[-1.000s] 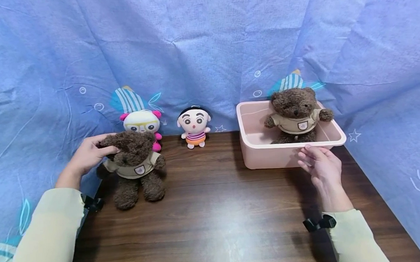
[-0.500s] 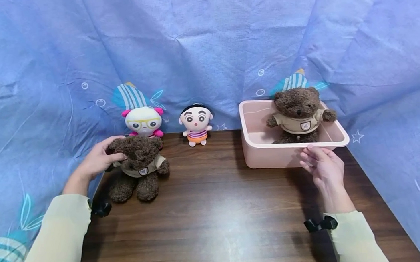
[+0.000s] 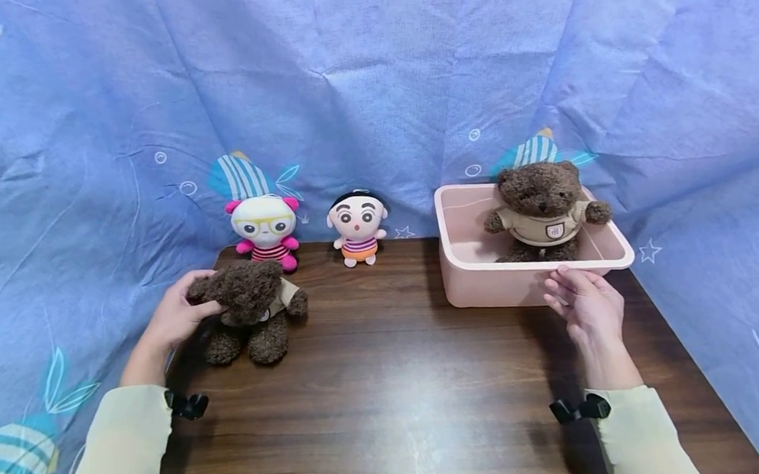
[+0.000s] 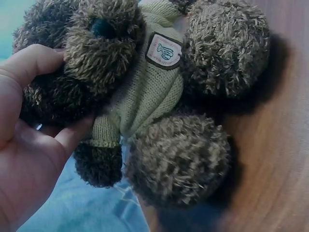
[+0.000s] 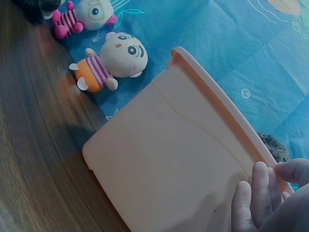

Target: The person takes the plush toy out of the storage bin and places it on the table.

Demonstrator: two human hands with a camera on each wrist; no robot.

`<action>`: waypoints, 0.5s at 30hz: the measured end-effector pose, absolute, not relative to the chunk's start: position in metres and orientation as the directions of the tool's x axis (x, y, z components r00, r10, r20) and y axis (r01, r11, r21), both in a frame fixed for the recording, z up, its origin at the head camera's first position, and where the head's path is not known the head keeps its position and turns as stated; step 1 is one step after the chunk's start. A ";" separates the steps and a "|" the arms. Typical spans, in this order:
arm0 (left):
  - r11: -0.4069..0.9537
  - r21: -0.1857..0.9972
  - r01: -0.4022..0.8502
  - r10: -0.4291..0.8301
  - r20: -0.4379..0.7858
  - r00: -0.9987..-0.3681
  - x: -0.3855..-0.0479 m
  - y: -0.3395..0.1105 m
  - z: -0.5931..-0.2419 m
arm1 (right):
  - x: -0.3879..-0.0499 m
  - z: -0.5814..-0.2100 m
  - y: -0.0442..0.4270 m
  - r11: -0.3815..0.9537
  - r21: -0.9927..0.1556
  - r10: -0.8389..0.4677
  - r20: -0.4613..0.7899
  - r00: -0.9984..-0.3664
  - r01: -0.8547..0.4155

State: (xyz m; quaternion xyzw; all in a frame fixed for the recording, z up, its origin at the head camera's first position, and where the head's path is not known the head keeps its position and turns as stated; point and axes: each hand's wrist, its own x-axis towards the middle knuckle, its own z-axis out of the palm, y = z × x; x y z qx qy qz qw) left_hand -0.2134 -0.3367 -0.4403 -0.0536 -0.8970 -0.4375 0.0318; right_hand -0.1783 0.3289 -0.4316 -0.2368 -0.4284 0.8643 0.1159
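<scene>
On the left of the table, my left hand grips a dark brown teddy bear by the side of its head. The bear wears a beige knitted top, and its head tips forward. In the left wrist view its feet and chest badge show, with my thumb pressed against its muzzle. Over at the right, my right hand pinches the front rim of a pink plastic bin. A matching teddy bear sits upright inside that bin, its legs partly hidden by the front wall.
A panda plush with yellow glasses stands behind the held bear. Beside it is a boy doll in a striped top. Both are against a blue curtain at the back edge of the dark wooden table.
My left hand has lowered the teddy bear, and its head now tips further forward. More of the panda plush shows behind it. The right hand stays on the bin's rim.
</scene>
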 end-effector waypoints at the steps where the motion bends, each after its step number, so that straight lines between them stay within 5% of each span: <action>1: 0.608 0.786 0.115 0.061 0.099 -0.993 -0.212 -0.338 -0.442 | -0.178 -0.432 0.329 -0.603 -0.798 0.408 -0.311 -0.858 0.002; 6: 0.546 0.833 0.093 0.027 0.094 -0.995 -0.208 -0.344 -0.450 | -0.177 -0.432 0.330 -0.587 -0.809 0.410 -0.302 -0.861 0.004; 12: 0.250 0.961 0.118 0.043 0.111 -0.993 -0.224 -0.343 -0.441 | -0.176 -0.432 0.332 -0.600 -0.800 0.390 -0.304 -0.869 0.010; 15: 0.265 0.957 0.120 0.022 0.118 -0.993 -0.235 -0.340 -0.432 | -0.178 -0.432 0.332 -0.598 -0.801 0.388 -0.305 -0.870 0.014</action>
